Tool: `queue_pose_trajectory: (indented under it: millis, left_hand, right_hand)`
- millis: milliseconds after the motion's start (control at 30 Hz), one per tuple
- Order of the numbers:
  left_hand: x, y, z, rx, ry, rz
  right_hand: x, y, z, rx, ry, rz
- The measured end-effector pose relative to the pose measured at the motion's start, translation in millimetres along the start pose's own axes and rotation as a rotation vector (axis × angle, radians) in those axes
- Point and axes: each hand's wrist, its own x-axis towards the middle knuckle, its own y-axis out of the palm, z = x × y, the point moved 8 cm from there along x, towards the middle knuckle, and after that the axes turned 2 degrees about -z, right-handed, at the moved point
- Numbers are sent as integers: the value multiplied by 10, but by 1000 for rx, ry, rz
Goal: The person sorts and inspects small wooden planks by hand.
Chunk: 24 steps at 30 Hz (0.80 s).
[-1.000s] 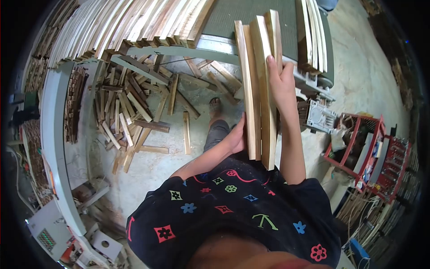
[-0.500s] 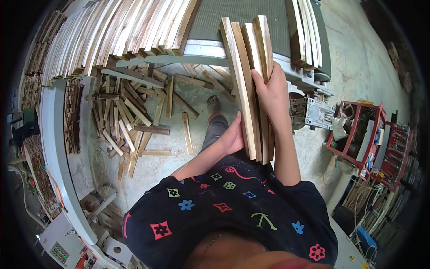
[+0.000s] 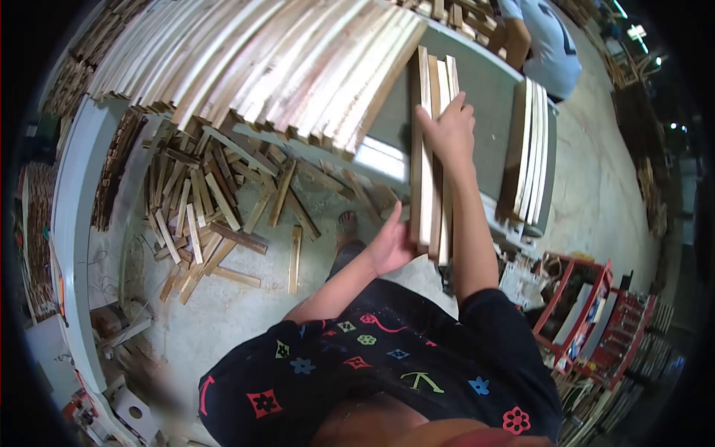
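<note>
A small stack of wooden strips (image 3: 425,171) stands lengthwise in both my hands, its far part over the grey-green conveyor belt (image 3: 482,119). My right hand (image 3: 449,134) grips the strips around their upper part, thumb across the top. Near the close end, my left hand (image 3: 393,244) supports them from the left, thumb raised and its other fingers partly hidden beneath. To the left, a long row of wooden strips (image 3: 298,67) lies side by side on the belt. A shorter group of strips (image 3: 527,149) rests toward the belt's right edge.
Loose wood offcuts (image 3: 216,197) are heaped on the concrete floor under the machine. A red tool cart (image 3: 570,298) stands at the right. Across the belt, a co-worker in a light shirt (image 3: 550,48) is partly visible near more wood.
The strips in my hands have moved forward over the belt. My view has turned and lifted, bringing the co-worker and far side into sight.
</note>
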Motion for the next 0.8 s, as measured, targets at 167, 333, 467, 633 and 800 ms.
queue_pose_trajectory:
  millis: [167, 333, 467, 633, 800]
  left_hand:
    - [-98, -421, -135, 123, -30, -28]
    - [-295, -740, -107, 253, -90, -87]
    - [-395, -951, 67, 267, -171, -159]
    - [-76, -648, 635, 443, -302, -61]
    - [344, -366, 1227, 34, -267, 35]
  right_hand:
    - [1037, 320, -134, 629, 217, 182]
    - [552, -259, -1001, 644, 14, -65]
    - [-57, -1063, -1807, -530, 263, -373]
    - [-216, -847, -2065, -124, 330, -195]
    - [-1503, -821, -1379, -116, 217, -182]
